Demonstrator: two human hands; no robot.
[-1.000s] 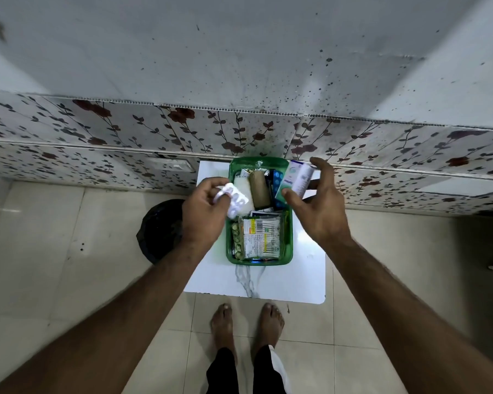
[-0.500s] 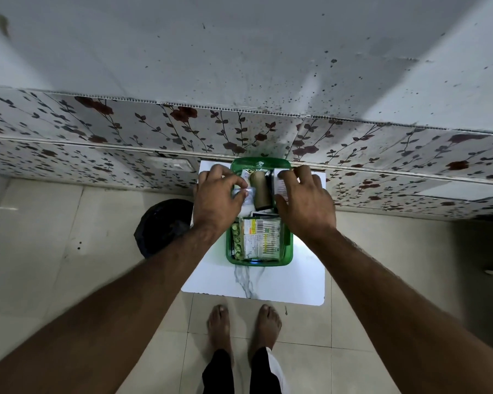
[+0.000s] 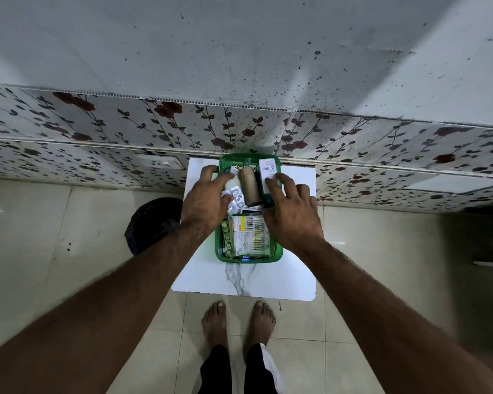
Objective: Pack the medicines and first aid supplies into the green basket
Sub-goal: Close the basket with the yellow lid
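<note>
The green basket [image 3: 248, 260] stands on a small white marble-pattern table [image 3: 245, 282], against the wall. It holds a brown bandage roll [image 3: 249, 186], a white medicine box [image 3: 267, 169], a silver blister strip [image 3: 236, 199], a white bottle [image 3: 232, 183], a printed packet [image 3: 250, 237] and a green tablet strip [image 3: 226, 236]. My left hand [image 3: 207, 201] lies over the basket's left rim, fingers spread, thumb touching the blister strip. My right hand [image 3: 292, 213] lies over the right rim with fingers apart, index tip resting on the white box. Neither hand grips anything.
A black bin [image 3: 151, 223] sits on the tiled floor left of the table. A floral wall panel [image 3: 154, 129] runs directly behind the basket. My bare feet [image 3: 239, 322] stand at the table's near edge. Bare tabletop shows in front of the basket.
Both hands came down into the basket. The left let go of the blister strip and the right let go of the white box; both items now lie inside.
</note>
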